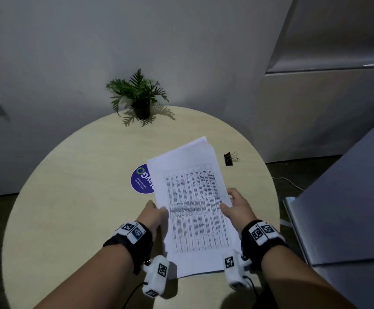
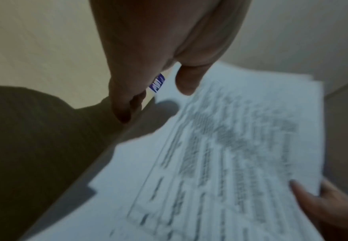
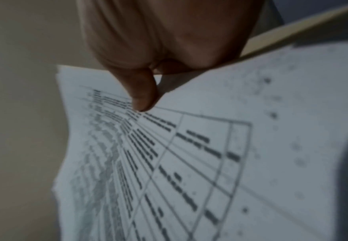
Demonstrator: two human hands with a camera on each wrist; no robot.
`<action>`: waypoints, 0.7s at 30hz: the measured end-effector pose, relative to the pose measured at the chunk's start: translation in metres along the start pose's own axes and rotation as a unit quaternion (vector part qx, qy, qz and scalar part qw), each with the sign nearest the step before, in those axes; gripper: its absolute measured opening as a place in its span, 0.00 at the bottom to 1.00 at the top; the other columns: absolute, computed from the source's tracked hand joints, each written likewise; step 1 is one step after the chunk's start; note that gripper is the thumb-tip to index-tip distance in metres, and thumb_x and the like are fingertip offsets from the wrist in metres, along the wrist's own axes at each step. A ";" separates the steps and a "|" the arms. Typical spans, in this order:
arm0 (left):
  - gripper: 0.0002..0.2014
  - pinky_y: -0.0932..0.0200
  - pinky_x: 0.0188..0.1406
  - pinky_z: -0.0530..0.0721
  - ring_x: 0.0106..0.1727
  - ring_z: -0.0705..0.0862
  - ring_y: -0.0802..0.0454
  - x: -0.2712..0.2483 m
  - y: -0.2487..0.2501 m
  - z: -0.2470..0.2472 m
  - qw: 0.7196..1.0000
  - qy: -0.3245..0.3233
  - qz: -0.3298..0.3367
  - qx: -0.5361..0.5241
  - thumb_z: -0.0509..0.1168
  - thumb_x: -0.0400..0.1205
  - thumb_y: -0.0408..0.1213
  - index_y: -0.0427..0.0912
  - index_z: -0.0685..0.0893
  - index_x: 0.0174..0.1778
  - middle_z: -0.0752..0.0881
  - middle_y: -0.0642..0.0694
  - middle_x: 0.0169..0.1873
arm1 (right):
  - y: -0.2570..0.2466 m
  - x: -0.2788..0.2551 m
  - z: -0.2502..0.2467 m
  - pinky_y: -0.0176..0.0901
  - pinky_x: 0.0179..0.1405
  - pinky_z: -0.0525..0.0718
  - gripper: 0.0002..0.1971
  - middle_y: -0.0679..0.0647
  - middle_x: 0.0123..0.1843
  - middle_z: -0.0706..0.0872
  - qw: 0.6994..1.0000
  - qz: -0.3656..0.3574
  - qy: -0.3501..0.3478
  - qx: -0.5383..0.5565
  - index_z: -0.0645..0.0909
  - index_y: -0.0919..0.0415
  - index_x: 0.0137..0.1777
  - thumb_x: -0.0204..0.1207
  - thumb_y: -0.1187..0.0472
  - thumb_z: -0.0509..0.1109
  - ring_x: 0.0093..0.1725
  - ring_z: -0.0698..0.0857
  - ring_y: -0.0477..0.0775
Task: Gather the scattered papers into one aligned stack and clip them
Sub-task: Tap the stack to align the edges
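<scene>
A stack of white papers (image 1: 192,197) printed with a table is held over the round table, its far end tilted toward the right. My left hand (image 1: 153,211) grips the stack's left edge, thumb on top and fingers underneath. My right hand (image 1: 235,206) pinches the right edge, thumb on the print. The left wrist view shows the papers (image 2: 231,146), blurred, with my left hand's thumb (image 2: 186,79) on them. In the right wrist view my right hand's thumb (image 3: 142,96) presses the top sheet (image 3: 189,154). A black binder clip (image 1: 228,158) lies on the table right of the stack's far end.
The round light-wood table (image 1: 81,186) carries a small potted plant (image 1: 139,101) at its far edge and a blue round sticker (image 1: 140,179), partly under the papers. A grey cabinet (image 1: 349,208) stands close on the right. A white cable (image 1: 288,181) runs along the floor.
</scene>
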State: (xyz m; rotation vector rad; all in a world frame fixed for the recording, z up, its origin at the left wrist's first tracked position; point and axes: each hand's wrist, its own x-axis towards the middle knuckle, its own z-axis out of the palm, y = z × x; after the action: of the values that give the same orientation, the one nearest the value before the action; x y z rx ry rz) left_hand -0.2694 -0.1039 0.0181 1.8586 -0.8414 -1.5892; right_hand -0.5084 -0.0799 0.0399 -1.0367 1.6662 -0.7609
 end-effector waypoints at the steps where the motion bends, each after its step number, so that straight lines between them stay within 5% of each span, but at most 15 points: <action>1: 0.15 0.40 0.63 0.80 0.54 0.84 0.34 0.001 -0.001 -0.015 0.999 0.011 0.014 -0.030 0.65 0.79 0.31 0.38 0.74 0.60 0.82 0.27 0.57 | -0.013 0.000 0.010 0.55 0.59 0.85 0.16 0.55 0.57 0.88 0.999 -0.017 -0.016 0.030 0.78 0.52 0.58 0.78 0.73 0.64 0.59 0.86 0.62; 3: 0.19 0.43 0.69 0.76 0.68 0.79 0.37 -0.017 0.016 -0.040 0.995 0.018 0.069 -0.069 0.62 0.84 0.31 0.42 0.71 0.72 0.81 0.35 0.65 | -0.041 0.000 0.031 0.56 0.66 0.82 0.19 0.51 0.61 0.87 0.995 -0.059 -0.047 0.061 0.77 0.48 0.63 0.79 0.71 0.63 0.63 0.85 0.56; 5: 0.17 0.54 0.57 0.81 0.62 0.82 0.48 -0.033 0.037 -0.066 0.982 0.045 0.154 -0.103 0.58 0.85 0.27 0.47 0.73 0.68 0.84 0.48 0.58 | -0.072 -0.002 0.056 0.56 0.70 0.78 0.20 0.46 0.65 0.84 0.990 -0.107 -0.065 0.061 0.73 0.45 0.67 0.81 0.67 0.60 0.66 0.82 0.50; 7: 0.17 0.47 0.58 0.83 0.60 0.84 0.46 -0.037 0.056 -0.091 0.964 0.088 0.231 -0.098 0.61 0.81 0.30 0.54 0.77 0.62 0.86 0.50 0.55 | -0.106 -0.006 0.080 0.53 0.73 0.72 0.21 0.42 0.67 0.79 0.987 -0.130 -0.058 0.078 0.69 0.46 0.72 0.83 0.67 0.58 0.67 0.78 0.47; 9: 0.18 0.38 0.62 0.82 0.62 0.84 0.46 -0.042 0.068 -0.112 0.949 0.112 0.279 -0.095 0.63 0.80 0.31 0.57 0.77 0.62 0.87 0.50 0.57 | -0.134 -0.010 0.099 0.52 0.66 0.76 0.18 0.46 0.58 0.80 0.982 -0.168 -0.018 0.083 0.71 0.44 0.66 0.83 0.67 0.58 0.61 0.79 0.52; 11: 0.21 0.48 0.59 0.85 0.57 0.86 0.54 -0.051 0.079 -0.131 0.932 0.128 0.305 -0.149 0.60 0.80 0.21 0.52 0.77 0.61 0.88 0.51 0.54 | -0.152 -0.017 0.114 0.44 0.53 0.79 0.11 0.52 0.50 0.81 0.974 -0.211 0.003 0.080 0.72 0.47 0.54 0.83 0.67 0.59 0.55 0.81 0.57; 13: 0.28 0.62 0.51 0.87 0.52 0.88 0.62 -0.055 0.081 -0.148 0.922 0.120 0.323 -0.179 0.57 0.79 0.13 0.53 0.76 0.59 0.89 0.56 0.50 | -0.162 -0.025 0.126 0.40 0.50 0.79 0.07 0.51 0.49 0.80 0.971 -0.226 0.005 0.075 0.72 0.52 0.55 0.84 0.65 0.60 0.53 0.82 0.52; 16: 0.27 0.56 0.56 0.84 0.56 0.86 0.59 -0.061 0.073 -0.169 0.926 0.114 0.325 -0.156 0.62 0.79 0.18 0.60 0.73 0.58 0.87 0.55 0.55 | -0.164 -0.034 0.142 0.26 0.47 0.82 0.19 0.42 0.56 0.81 0.962 -0.233 -0.054 0.135 0.67 0.44 0.64 0.82 0.68 0.63 0.56 0.81 0.38; 18: 0.30 0.50 0.60 0.81 0.60 0.84 0.55 -0.060 0.067 -0.179 0.927 0.117 0.317 -0.162 0.65 0.78 0.18 0.63 0.72 0.57 0.85 0.52 0.58 | -0.164 -0.035 0.151 0.32 0.47 0.85 0.23 0.46 0.60 0.82 0.958 -0.214 -0.074 0.174 0.63 0.49 0.71 0.82 0.70 0.64 0.59 0.83 0.45; 21: 0.33 0.53 0.59 0.82 0.59 0.84 0.58 -0.054 0.063 -0.187 0.924 0.113 0.320 -0.175 0.64 0.76 0.15 0.63 0.73 0.60 0.86 0.53 0.56 | -0.169 -0.032 0.158 0.45 0.55 0.85 0.26 0.51 0.62 0.83 0.961 -0.215 -0.058 0.161 0.62 0.50 0.74 0.81 0.69 0.65 0.62 0.83 0.50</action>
State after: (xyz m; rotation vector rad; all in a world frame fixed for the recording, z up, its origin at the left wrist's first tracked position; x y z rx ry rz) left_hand -0.0967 -0.1029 0.1287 1.2939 -0.8721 -1.0082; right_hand -0.3067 -0.1263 0.1489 -1.1947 1.1746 -1.1870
